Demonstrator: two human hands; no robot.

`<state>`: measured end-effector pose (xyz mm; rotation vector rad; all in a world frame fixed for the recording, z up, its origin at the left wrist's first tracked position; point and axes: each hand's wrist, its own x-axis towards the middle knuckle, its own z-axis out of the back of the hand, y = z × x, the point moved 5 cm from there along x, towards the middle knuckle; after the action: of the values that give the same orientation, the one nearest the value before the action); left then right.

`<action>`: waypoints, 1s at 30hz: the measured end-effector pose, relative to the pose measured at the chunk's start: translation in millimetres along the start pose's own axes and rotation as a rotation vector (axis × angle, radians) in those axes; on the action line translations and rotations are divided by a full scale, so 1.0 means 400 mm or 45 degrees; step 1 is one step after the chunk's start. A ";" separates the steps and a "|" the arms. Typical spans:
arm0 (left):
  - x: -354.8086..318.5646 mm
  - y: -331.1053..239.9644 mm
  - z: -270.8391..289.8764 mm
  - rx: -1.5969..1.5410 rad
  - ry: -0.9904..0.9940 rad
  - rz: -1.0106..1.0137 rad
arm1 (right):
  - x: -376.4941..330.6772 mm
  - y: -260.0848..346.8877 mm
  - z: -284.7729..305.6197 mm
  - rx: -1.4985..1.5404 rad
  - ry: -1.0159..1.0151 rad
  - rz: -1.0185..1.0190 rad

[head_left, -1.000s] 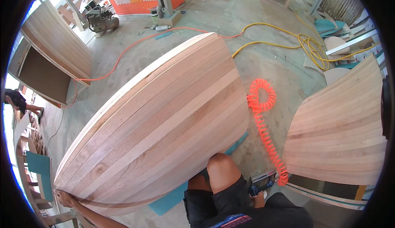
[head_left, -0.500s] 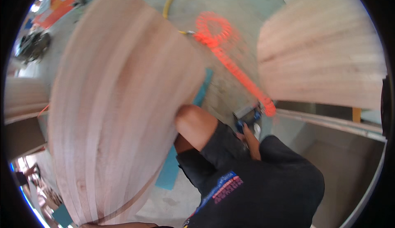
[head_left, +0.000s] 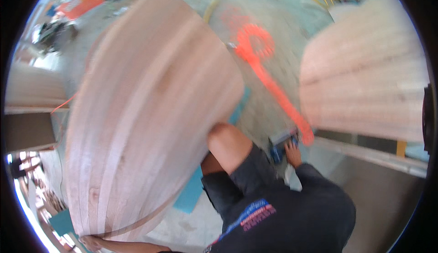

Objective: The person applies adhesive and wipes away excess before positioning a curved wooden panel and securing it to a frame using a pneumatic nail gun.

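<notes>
- Your left hand point(head_left: 91, 242) grips the curved wooden panel's point(head_left: 146, 116) lower edge; it looks stiff, bulky, heavy.
- Your right hand point(head_left: 292, 151) is closed on a blue tool point(head_left: 279, 147).

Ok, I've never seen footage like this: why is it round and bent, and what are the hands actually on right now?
This is one wide fisheye camera worn on a person's head, looking down, so straight edges bend and this frame is motion-blurred. The dark shirt and the bare knee are the wearer's own. The left hand grips the lower edge of a large curved panel of glued wood strips. The right hand rests on a blue tool joined to an orange coiled air hose on the concrete floor. A second curved panel stands at right.
</notes>
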<state>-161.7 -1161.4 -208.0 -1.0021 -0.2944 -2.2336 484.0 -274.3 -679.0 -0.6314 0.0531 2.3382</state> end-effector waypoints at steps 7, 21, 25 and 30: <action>-0.080 -0.072 -0.008 -0.291 0.261 0.506 | -0.027 -0.011 -0.117 -0.147 0.337 0.215; -0.156 -0.124 0.089 -0.531 0.274 0.546 | 0.060 -0.044 0.183 0.478 0.481 0.191; -0.167 -0.138 0.104 -0.533 0.317 0.586 | 0.095 0.053 0.584 1.158 -0.256 0.008; -0.161 -0.117 0.102 -0.535 0.277 0.565 | 0.124 0.122 1.004 1.412 -0.521 0.056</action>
<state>-137.5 -1076.9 -224.4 -0.9093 0.4702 -1.9980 249.7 -196.2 -354.9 0.3943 1.0766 2.0033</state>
